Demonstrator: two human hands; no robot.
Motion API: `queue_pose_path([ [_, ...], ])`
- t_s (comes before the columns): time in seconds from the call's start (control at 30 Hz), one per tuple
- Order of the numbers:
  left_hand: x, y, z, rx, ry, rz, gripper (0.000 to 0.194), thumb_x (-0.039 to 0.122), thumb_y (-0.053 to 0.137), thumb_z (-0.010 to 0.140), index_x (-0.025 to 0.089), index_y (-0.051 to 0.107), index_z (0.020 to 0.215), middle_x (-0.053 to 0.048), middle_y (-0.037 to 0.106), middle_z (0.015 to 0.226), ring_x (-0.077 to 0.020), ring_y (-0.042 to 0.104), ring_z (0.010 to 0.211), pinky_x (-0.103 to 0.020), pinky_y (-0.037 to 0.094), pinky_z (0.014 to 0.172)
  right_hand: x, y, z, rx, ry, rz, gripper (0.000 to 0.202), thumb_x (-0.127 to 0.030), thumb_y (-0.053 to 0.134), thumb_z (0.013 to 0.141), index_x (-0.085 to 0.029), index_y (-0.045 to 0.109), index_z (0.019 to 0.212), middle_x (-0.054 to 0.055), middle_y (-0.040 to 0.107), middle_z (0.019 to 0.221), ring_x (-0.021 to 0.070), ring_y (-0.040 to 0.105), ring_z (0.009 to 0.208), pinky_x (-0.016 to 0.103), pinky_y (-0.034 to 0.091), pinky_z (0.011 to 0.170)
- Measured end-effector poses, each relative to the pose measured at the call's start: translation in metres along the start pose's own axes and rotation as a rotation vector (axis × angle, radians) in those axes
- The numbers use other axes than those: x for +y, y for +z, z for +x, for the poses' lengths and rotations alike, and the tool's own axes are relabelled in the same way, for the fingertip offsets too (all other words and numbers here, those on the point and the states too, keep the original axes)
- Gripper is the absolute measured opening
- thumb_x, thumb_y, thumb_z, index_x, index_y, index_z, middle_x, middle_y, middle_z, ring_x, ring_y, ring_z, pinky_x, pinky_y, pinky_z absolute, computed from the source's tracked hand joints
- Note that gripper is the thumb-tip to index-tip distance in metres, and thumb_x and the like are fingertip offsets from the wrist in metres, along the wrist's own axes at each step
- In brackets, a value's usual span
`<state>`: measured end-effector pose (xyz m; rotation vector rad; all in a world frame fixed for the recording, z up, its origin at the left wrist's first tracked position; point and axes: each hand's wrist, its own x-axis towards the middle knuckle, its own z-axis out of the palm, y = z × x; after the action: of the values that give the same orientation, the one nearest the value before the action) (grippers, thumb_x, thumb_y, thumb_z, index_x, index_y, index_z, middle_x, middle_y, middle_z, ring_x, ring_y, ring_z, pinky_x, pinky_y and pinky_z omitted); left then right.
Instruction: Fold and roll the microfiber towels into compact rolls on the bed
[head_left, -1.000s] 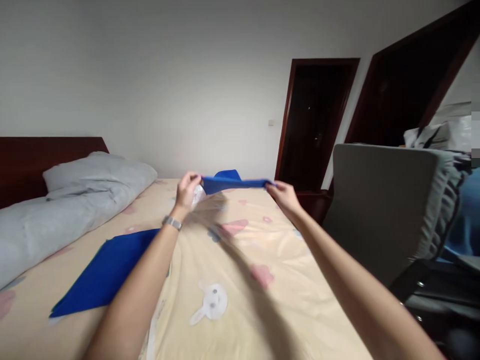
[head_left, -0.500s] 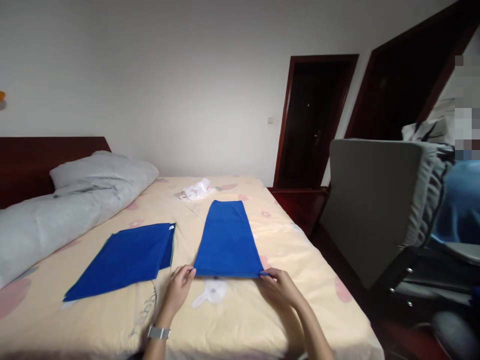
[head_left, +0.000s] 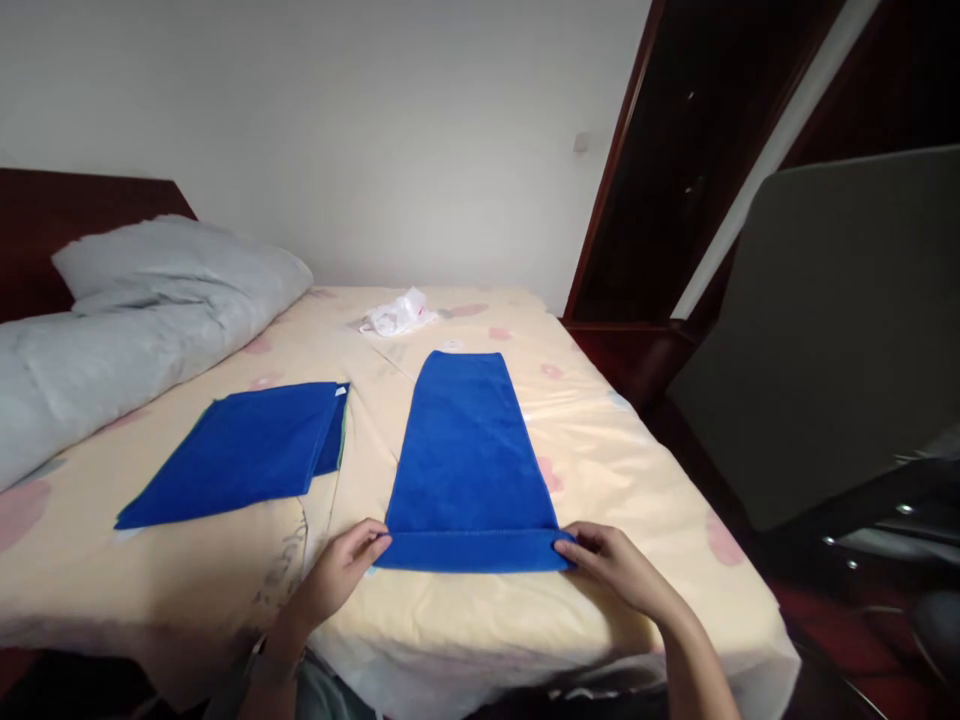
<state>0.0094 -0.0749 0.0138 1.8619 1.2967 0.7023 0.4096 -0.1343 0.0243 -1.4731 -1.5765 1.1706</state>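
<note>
A long blue cloth (head_left: 471, 450) lies on the bed, its near edge turned over into a narrow band. My left hand (head_left: 346, 562) pinches the left end of that band between thumb and fingers. At the band's right end, my right hand (head_left: 604, 560) has its thumb and fingers closed on the cloth. Another blue cloth (head_left: 232, 455), folded, with a small white tag at its upper right corner, rests to the left, touched by neither hand.
The patterned bed sheet (head_left: 600, 460) is under both cloths. A crumpled white plastic bag (head_left: 399, 313) lies beyond them. Grey bedding (head_left: 165, 300) lies along the left, near the dark headboard (head_left: 90, 210). A grey panel (head_left: 847, 330) stands right of the bed.
The near edge of the long cloth now shows a folded-over band, with both hands still at its ends. The view has tilted downward and come closer, and the hands are slightly farther apart.
</note>
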Motion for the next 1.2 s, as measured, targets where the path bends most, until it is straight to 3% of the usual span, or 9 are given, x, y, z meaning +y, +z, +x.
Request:
queue_pose_path([
  [0.13, -0.013, 0.018, 0.013, 0.122, -0.030, -0.024, 0.028, 0.046, 0.054, 0.089, 0.021, 0.064, 0.095, -0.001, 0.066, 0.081, -0.0167, 0.062, 0.078, -0.023, 0.049, 0.072, 0.012, 0.011, 0.014, 0.064, 0.141, 0.063, 0.040, -0.058, 0.057, 0.087, -0.019, 0.057, 0.077, -0.003, 0.054, 0.057, 0.0136, 0.051, 0.054, 0.025, 0.037, 0.056],
  [0.23, -0.013, 0.028, 0.016, 0.144, -0.058, 0.019, 0.028, 0.047, 0.054, 0.089, 0.021, 0.065, 0.096, -0.001, 0.067, 0.080, -0.0171, 0.063, 0.075, -0.024, 0.049, 0.068, 0.017, 0.015, 0.016, 0.053, 0.258, 0.047, 0.045, -0.062, 0.055, 0.087, -0.021, 0.049, 0.070, -0.007, 0.047, 0.044, 0.0119, 0.046, 0.041, 0.025, 0.034, 0.051],
  [0.33, -0.009, 0.028, 0.016, 0.140, -0.093, 0.096, 0.029, 0.047, 0.053, 0.089, 0.022, 0.067, 0.093, 0.000, 0.065, 0.074, -0.0167, 0.061, 0.068, -0.025, 0.048, 0.062, 0.017, 0.013, 0.012, 0.041, 0.313, 0.014, 0.047, -0.065, 0.053, 0.087, -0.022, 0.048, 0.069, -0.006, 0.047, 0.042, 0.0127, 0.047, 0.041, 0.025, 0.034, 0.050],
  [0.47, -0.006, 0.022, 0.017, 0.186, -0.080, 0.211, 0.024, 0.043, 0.055, 0.088, 0.022, 0.067, 0.088, -0.001, 0.066, 0.077, -0.0171, 0.062, 0.072, -0.026, 0.048, 0.068, 0.019, 0.013, 0.009, 0.082, 0.368, -0.033, 0.047, -0.067, 0.054, 0.084, -0.022, 0.053, 0.070, -0.005, 0.049, 0.043, 0.0141, 0.048, 0.039, 0.025, 0.034, 0.048],
  [0.67, -0.004, 0.019, 0.014, 0.177, -0.046, 0.381, 0.026, 0.040, 0.055, 0.088, 0.022, 0.063, 0.072, 0.002, 0.055, 0.059, -0.0141, 0.054, 0.057, -0.025, 0.042, 0.059, 0.020, 0.016, 0.013, 0.135, 0.387, -0.200, 0.044, -0.065, 0.058, 0.080, -0.023, 0.054, 0.066, -0.001, 0.059, 0.054, 0.0164, 0.052, 0.047, 0.027, 0.035, 0.048],
  [0.83, -0.004, 0.015, 0.008, 0.184, -0.061, 0.418, 0.026, 0.041, 0.054, 0.088, 0.022, 0.065, 0.074, 0.003, 0.055, 0.057, -0.0139, 0.056, 0.056, -0.025, 0.041, 0.058, 0.026, 0.010, 0.012, 0.144, 0.341, -0.352, 0.044, -0.064, 0.062, 0.076, -0.022, 0.054, 0.063, 0.002, 0.063, 0.061, 0.0203, 0.056, 0.061, 0.027, 0.037, 0.055],
  [1.03, -0.011, 0.015, 0.008, 0.194, -0.087, 0.415, 0.021, 0.041, 0.059, 0.085, 0.023, 0.064, 0.076, 0.003, 0.058, 0.060, -0.0146, 0.058, 0.060, -0.025, 0.043, 0.060, 0.031, 0.009, 0.009, 0.128, 0.373, -0.448, 0.041, -0.062, 0.064, 0.076, -0.024, 0.051, 0.065, 0.001, 0.062, 0.061, 0.0200, 0.056, 0.060, 0.028, 0.036, 0.055],
  [1.13, -0.013, 0.015, 0.010, 0.248, -0.006, 0.483, 0.016, 0.036, 0.060, 0.084, 0.022, 0.065, 0.088, 0.002, 0.061, 0.064, -0.0163, 0.060, 0.063, -0.028, 0.046, 0.065, 0.027, 0.009, 0.010, 0.166, 0.415, -0.523, 0.037, -0.059, 0.066, 0.075, -0.025, 0.054, 0.070, 0.001, 0.066, 0.067, 0.0212, 0.060, 0.062, 0.028, 0.038, 0.055],
  [1.2, -0.009, 0.014, 0.010, 0.302, 0.123, 0.530, 0.015, 0.030, 0.058, 0.085, 0.021, 0.066, 0.094, -0.002, 0.065, 0.075, -0.0190, 0.063, 0.074, -0.033, 0.048, 0.075, 0.023, 0.008, 0.009, 0.219, 0.363, -0.505, 0.031, -0.055, 0.065, 0.078, -0.025, 0.057, 0.078, 0.002, 0.068, 0.072, 0.0217, 0.062, 0.064, 0.029, 0.040, 0.056],
])
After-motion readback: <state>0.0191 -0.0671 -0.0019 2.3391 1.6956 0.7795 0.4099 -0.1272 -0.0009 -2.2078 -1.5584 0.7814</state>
